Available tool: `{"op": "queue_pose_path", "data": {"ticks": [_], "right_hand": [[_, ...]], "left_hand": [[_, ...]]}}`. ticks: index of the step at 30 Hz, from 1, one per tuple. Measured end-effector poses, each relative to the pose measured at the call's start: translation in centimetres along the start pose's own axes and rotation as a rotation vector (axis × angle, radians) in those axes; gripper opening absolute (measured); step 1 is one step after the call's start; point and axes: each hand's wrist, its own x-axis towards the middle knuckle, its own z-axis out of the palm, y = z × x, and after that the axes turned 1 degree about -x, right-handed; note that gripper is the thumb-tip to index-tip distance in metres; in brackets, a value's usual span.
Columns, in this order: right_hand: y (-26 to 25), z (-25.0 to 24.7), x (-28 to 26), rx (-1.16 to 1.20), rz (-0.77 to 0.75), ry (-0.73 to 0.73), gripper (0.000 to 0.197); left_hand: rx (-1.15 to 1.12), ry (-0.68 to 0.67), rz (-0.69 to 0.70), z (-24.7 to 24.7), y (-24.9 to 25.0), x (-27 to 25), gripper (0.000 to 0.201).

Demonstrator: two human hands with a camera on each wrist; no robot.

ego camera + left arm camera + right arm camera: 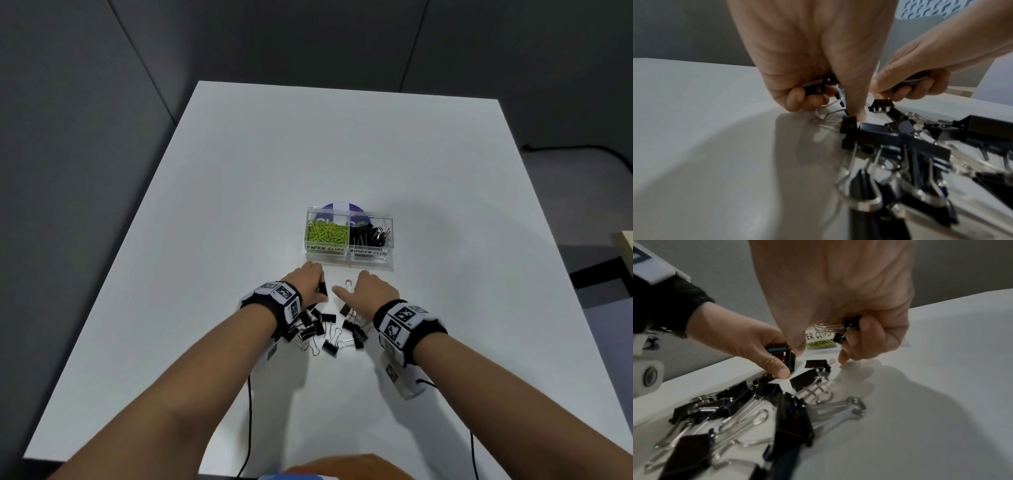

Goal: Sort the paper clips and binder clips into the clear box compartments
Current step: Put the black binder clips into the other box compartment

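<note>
In the head view the worktop fills the middle of the frame. The clear box sits on it just right of centre, with a round disc behind it. The paper clips lie in the box's left compartment, the sorted binder clips in its right one. Below the box, both hands sit side by side, left hand left of right hand. A loose pile of binder clips lies on the worktop under and between the wrists, lower in the frame.
</note>
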Motion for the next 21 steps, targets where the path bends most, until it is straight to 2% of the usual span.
{"op": "queue_pose_path", "data": {"ticks": [2,5,9,11,14,17,21], "right_hand": [[-0.6,0.1,0.1,-0.035,-0.006,-0.006,0.06],[-1.3,-0.2,0.4,-0.085,-0.053,-0.048,0.034],[-0.4,-1.1,0.1,-0.089,-0.114,-0.068,0.02],[0.3,-2.0,-0.2,-0.066,-0.161,-0.006,0.02],[0.5,-5.1,0.1,-0.005,-0.24,0.177,0.019],[0.3,-8.7,2.0,0.025,-0.208,0.32,0.022],[0.7,-10.0,4.7,0.082,-0.169,0.246,0.02]], "left_hand": [[-0.021,-0.004,0.008,-0.2,0.1,-0.2,0.027],[-0.015,-0.032,0.009,-0.4,-0.1,-0.3,0.021],[0.003,-0.053,0.022,-1.3,-0.3,-0.9,0.022],[0.012,-0.041,0.07,-2.6,0.3,-1.2,0.024],[-0.037,0.038,0.138,-5.2,1.5,-0.9,0.023],[-0.07,0.127,0.178,-7.8,3.2,0.7,0.02],[-0.015,0.166,0.193,-9.4,5.4,3.4,0.021]]}}
